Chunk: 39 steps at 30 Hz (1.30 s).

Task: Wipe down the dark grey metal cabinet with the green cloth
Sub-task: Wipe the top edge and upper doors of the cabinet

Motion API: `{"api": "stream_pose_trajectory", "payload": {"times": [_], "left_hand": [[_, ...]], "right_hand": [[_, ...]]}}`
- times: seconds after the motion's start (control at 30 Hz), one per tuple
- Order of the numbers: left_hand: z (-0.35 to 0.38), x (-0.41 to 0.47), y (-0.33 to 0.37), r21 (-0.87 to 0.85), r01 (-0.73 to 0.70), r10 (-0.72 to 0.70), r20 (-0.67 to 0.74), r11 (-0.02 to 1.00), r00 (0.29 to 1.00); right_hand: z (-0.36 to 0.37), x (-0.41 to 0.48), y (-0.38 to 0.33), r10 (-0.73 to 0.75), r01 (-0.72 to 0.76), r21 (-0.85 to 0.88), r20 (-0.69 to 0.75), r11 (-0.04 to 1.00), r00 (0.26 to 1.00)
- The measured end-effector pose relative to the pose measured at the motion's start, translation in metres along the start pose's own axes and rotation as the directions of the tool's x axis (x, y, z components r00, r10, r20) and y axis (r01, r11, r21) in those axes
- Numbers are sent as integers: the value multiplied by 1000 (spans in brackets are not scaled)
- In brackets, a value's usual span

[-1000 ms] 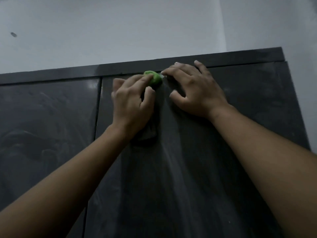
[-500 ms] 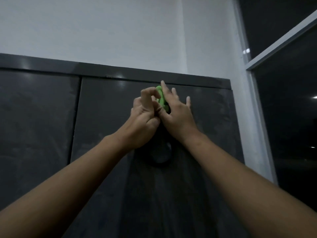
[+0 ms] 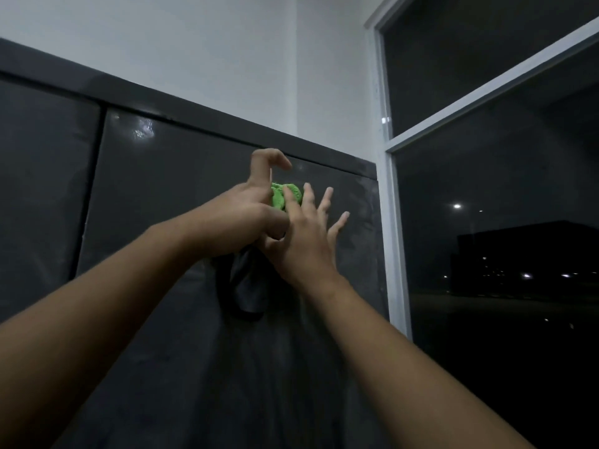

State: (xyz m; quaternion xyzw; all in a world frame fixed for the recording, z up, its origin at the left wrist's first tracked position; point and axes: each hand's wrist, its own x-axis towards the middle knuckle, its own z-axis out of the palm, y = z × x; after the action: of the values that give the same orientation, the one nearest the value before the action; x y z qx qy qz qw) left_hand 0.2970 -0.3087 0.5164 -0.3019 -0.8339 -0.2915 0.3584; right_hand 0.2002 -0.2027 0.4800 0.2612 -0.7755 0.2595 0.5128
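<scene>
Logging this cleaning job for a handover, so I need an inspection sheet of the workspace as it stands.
Surface: dark grey cabinet door front, with hazy smears near its right edge.
Job's things: green cloth, bunched between the hands near the door's top.
Clutter: nothing seen.
Hands: left hand grips the cloth, index finger lifted; right hand has straight, spread fingers, one lying over the cloth.
Cables: nothing seen.
Surroundings: white wall above; white-framed window on the right, dark outside.

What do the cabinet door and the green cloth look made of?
Cabinet door: likely painted sheet metal, dark grey, semi-gloss, judging by the glare spot and dusty smears. Green cloth: soft matte fabric, bunched into folds; weave too small to tell.
</scene>
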Motion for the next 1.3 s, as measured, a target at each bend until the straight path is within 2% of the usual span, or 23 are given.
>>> {"api": "stream_pose_trajectory", "payload": {"times": [0.07,0.13,0.17,0.2,0.33,0.47,0.53,0.57,0.67,0.8,0.87,1.0,1.13,1.3], "left_hand": [[-1,-8,-2,180,-53,73,-103,982,992],[-1,-14,-10,475,-60,163,-178,878,970],[-3,-16,-17,565,-49,180,-178,823,968],[-5,-17,-25,598,-32,167,-172,801,971],[-17,-22,-43,562,-13,107,-134,827,985],[-15,-21,-31,528,53,33,-152,848,988],[-8,-18,-32,580,66,46,-176,812,983],[-4,-16,-35,631,57,67,-171,774,983],[8,-13,-42,768,49,106,-151,638,983],[14,-11,-40,800,69,110,-167,597,980],[13,-10,-40,819,79,104,-167,568,980],[15,-3,-42,865,82,101,-151,495,983],[25,9,-39,865,122,72,-179,487,981],[38,17,-38,878,184,26,-218,442,976]], "right_hand": [[-4,0,-2,-45,44,-14,-62,999,997],[-7,-1,0,-91,92,3,-132,996,987],[-8,-1,5,-109,110,3,-145,994,983],[-8,-1,15,-120,121,-6,-145,993,982],[-13,3,76,-111,105,-42,-190,994,976],[-10,-9,103,130,-92,171,-226,981,965],[1,-22,91,172,-114,257,-215,960,961],[8,-31,84,137,-80,265,-205,961,969],[27,-60,77,-128,160,168,-186,973,974],[29,-56,114,-452,462,9,-183,887,873],[25,-42,131,-528,533,-32,-202,846,825],[18,-7,156,-379,408,54,-275,912,884],[7,35,171,-229,271,92,-320,958,919],[-8,88,172,-124,209,151,-438,966,890]]}}
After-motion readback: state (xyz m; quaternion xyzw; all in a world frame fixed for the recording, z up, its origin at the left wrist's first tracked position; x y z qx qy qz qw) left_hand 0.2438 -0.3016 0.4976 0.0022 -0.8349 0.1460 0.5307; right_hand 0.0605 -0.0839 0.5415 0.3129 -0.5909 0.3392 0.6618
